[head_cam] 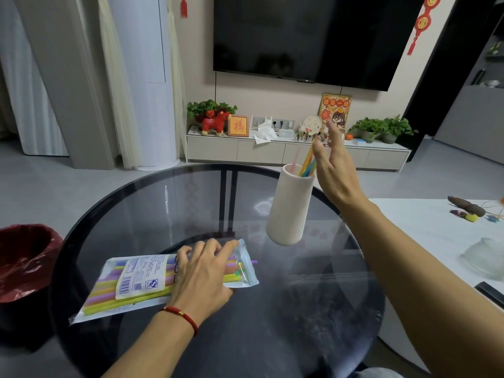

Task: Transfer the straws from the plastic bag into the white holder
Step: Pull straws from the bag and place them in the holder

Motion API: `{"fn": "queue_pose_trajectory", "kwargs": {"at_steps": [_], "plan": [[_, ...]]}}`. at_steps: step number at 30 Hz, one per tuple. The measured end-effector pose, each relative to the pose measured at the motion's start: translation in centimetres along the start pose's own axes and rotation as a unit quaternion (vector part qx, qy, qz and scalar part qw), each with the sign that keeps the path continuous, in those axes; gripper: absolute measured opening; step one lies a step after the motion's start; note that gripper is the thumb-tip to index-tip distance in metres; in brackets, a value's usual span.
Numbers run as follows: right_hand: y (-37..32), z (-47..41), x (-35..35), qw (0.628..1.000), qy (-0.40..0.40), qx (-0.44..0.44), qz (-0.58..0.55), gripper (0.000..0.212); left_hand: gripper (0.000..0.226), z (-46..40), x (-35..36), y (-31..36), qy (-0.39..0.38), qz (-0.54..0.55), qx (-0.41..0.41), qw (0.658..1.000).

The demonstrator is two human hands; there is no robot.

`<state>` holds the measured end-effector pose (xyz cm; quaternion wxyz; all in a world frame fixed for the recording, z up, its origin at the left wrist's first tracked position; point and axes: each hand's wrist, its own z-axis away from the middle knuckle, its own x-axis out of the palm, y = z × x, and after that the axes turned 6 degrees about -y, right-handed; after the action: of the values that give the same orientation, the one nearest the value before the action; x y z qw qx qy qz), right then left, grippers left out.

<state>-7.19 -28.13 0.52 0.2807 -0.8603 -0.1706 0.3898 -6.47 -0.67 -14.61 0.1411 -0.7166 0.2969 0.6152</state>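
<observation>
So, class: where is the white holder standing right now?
The holder stands on the far right part of the glass table, just left of the raised right hand and beyond the straw bag.

One round dark glass table [169, 203] carries one clear plastic bag [114, 296] of coloured straws; the straws inside overlap too much to count. One tall white ribbed holder [289, 211] stands on it, with at least four thin straws [306, 166] showing above its rim: one pink, the others yellow, green and blue. Two hands are in view: one left hand [203, 274] and one right hand [334, 170]. One dark red bin [24, 257] stands on the floor. One clear glass bowl [485, 257] sits on one white side surface [425, 227].
</observation>
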Motion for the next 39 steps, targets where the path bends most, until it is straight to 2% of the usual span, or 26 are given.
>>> {"fn": "queue_pose_trajectory", "kwargs": {"at_steps": [4, 5, 7, 10, 13, 16, 18, 22, 24, 28, 35, 39], "plan": [[-0.6, 3.0, -0.1, 0.977, 0.197, -0.076, -0.030, 0.032, 0.083, 0.1, -0.4, -0.1, 0.014, 0.007, 0.000, 1.000], [-0.6, 4.4, 0.3, 0.971, 0.218, -0.093, -0.038, 0.026, 0.083, 0.1, -0.6, -0.1, 0.026, 0.009, 0.002, 1.000], [-0.5, 7.5, 2.3, 0.978, 0.176, -0.092, -0.071, 0.021, 0.084, 0.2, -0.9, -0.2, 0.048, 0.011, 0.005, 0.999], [-0.1, 11.9, 6.1, 0.991, -0.008, 0.005, -0.135, 0.019, 0.082, 0.3, -1.3, -0.2, 0.071, 0.009, 0.014, 0.997], [0.3, 14.2, 8.8, 0.964, -0.173, 0.044, -0.197, 0.014, 0.079, 0.5, -1.6, -0.4, 0.070, 0.003, 0.019, 0.997], [0.7, 14.5, 9.6, 0.944, -0.242, 0.026, -0.222, 0.013, 0.081, 0.6, -1.5, -0.6, 0.052, 0.003, 0.028, 0.998], [1.2, 14.3, 10.0, 0.936, -0.278, 0.013, -0.214, 0.020, 0.081, 0.6, -1.5, -0.8, 0.049, 0.007, 0.028, 0.998], [1.7, 14.5, 10.5, 0.898, -0.375, 0.022, -0.230, 0.021, 0.078, 0.7, -1.3, -1.2, 0.045, -0.001, 0.041, 0.998], [1.9, 14.5, 10.7, 0.899, -0.358, 0.033, -0.251, 0.020, 0.079, 0.6, -1.1, -1.2, 0.037, -0.012, 0.048, 0.998], [2.7, 13.5, 10.1, 0.911, -0.274, 0.095, -0.294, 0.012, 0.080, 0.4, -1.1, -1.6, 0.025, -0.013, 0.027, 0.999], [3.4, 14.5, 9.6, 0.883, -0.286, 0.150, -0.342, 0.013, 0.083, 0.5, -1.2, -2.0, -0.005, -0.009, 0.014, 1.000], [3.3, 14.3, 10.8, 0.914, -0.238, 0.132, -0.302, 0.003, 0.081, 0.4, -1.2, -1.8, -0.046, -0.026, 0.006, 0.999]]}}
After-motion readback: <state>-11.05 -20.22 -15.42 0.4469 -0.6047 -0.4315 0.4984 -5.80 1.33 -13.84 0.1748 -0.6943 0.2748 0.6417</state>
